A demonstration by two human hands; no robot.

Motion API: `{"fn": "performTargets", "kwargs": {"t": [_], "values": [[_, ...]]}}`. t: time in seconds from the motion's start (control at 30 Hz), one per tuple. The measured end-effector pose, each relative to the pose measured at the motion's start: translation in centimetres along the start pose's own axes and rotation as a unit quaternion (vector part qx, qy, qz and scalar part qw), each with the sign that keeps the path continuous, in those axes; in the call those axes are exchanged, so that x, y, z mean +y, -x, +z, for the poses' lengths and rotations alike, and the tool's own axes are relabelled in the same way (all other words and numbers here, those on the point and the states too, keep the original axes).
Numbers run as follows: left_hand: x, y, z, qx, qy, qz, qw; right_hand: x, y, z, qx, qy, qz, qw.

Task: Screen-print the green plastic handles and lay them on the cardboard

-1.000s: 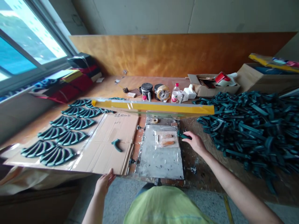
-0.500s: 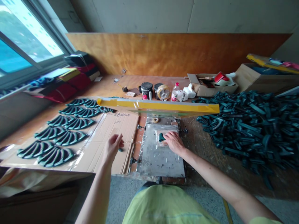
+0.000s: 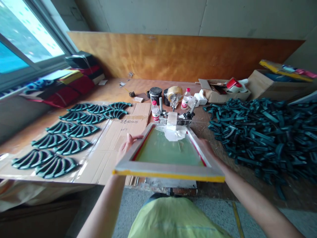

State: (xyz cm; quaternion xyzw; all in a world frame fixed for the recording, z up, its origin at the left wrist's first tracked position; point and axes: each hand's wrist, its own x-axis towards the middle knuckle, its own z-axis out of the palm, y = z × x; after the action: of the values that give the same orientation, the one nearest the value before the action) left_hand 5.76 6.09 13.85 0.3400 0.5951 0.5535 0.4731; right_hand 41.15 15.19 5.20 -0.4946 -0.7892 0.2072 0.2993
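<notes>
Holds the screen frame (image 3: 168, 172) tilted on its far hinge, near middle of the worktop (image 3: 138, 87); left hand (image 3: 126, 147), grip closed on the left rail, thumb on top; right hand (image 3: 207, 146) mostly hidden behind the right rail, grip impossible to tell; one hand per side, likely for keeping it level.

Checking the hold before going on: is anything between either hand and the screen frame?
Nothing visible. The left hand holds the screen frame directly at its left rail; the right hand meets the right rail, largely hidden behind it. The heap of teal parts lies apart, off to the right.
</notes>
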Motion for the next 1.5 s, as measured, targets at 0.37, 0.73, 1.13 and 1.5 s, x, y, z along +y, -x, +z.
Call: {"fn": "performTargets", "kwargs": {"t": [0.37, 0.73, 1.13, 1.5], "values": [[-13.4, 0.6, -1.6, -0.049, -0.077, -0.103, 0.991, -7.9, -10.5, 3.8, -0.056, 0.223, -0.092, 0.969], [-14.1, 0.5, -2.0, -0.062, -0.046, -0.122, 0.99, -6.0, -4.9, 3.5, -0.213, 0.198, -0.194, 0.937], [-13.2, 1.0, -1.6, -0.053, -0.035, -0.124, 0.99, -5.6, -2.4, 4.5, -0.111, 0.16, -0.231, 0.953], [-8.0, 1.2, -2.4, -0.099, -0.047, -0.122, 0.986, -6.1, -10.6, 2.9, -0.059, 0.121, -0.082, 0.988]]}}
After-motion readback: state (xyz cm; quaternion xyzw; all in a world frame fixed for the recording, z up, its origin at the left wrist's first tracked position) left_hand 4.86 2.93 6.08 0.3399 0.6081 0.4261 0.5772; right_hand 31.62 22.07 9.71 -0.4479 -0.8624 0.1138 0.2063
